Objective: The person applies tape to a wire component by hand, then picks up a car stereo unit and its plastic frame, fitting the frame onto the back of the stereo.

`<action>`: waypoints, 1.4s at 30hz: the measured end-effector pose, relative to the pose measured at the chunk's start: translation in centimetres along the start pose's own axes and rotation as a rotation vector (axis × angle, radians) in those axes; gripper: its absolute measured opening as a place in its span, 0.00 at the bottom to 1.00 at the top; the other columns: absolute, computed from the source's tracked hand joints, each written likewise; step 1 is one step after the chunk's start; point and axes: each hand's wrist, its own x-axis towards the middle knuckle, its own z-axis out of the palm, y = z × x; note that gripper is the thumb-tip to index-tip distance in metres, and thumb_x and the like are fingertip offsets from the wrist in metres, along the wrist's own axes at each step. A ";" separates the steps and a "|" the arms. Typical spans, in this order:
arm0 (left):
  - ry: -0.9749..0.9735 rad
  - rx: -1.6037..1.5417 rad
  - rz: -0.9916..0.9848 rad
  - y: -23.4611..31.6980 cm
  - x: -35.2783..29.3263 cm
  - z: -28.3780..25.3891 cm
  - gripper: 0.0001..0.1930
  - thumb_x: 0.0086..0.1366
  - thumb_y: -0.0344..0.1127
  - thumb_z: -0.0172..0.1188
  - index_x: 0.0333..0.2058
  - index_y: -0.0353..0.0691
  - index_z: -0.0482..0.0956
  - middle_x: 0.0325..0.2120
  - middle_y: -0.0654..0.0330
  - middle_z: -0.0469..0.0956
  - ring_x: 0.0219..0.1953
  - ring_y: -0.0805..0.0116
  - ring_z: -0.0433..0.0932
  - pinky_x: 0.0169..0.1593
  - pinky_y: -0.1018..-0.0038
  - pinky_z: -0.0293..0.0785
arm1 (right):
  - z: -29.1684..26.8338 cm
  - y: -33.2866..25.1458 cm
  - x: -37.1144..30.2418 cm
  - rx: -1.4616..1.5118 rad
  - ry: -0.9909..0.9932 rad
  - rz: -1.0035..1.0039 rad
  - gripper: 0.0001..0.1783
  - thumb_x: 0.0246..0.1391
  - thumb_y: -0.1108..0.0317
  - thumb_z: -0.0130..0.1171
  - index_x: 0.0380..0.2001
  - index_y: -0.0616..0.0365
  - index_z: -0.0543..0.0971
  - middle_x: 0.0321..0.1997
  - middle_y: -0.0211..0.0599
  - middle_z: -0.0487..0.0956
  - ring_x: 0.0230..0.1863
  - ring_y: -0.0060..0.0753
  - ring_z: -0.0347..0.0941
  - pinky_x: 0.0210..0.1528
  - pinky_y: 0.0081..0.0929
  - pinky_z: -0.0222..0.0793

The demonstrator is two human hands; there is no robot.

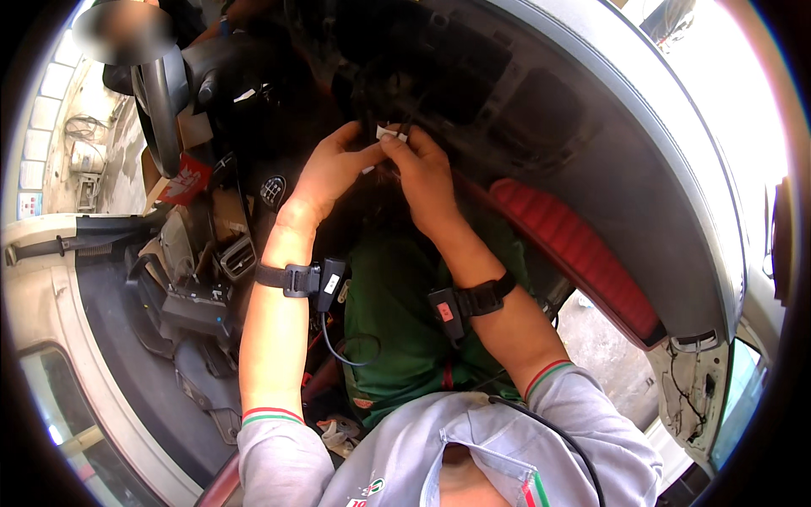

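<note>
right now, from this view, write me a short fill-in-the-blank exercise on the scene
1. The small piece at the right hand is ____.
2. The gear knob lies nearer the person's ____ hand.
3. The ridged panel is ____.
4. The person's trousers are dark ____.

Missing words: white; left; red; green.

Bright light [743,93] beyond a pale car body [38,296], stained grey floor [122,169] outside

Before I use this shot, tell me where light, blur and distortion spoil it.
Head view: outdoor glare washes the upper right white. Head view: shadow swallows much detail in the dashboard recess above the right hand. Head view: fisheye edges curve to black, and an oval blur sits by the steering wheel.
</note>
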 end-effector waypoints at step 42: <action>0.033 -0.292 -0.053 0.9 -2.0 -3.4 0.19 0.76 0.44 0.51 0.49 0.33 0.80 0.41 0.57 0.84 0.40 0.67 0.82 0.47 0.70 0.77 | -1.5 -2.3 0.7 0.650 -0.196 0.186 0.14 0.68 0.59 0.51 0.42 0.59 0.77 0.29 0.32 0.78 0.39 0.37 0.79 0.48 0.36 0.74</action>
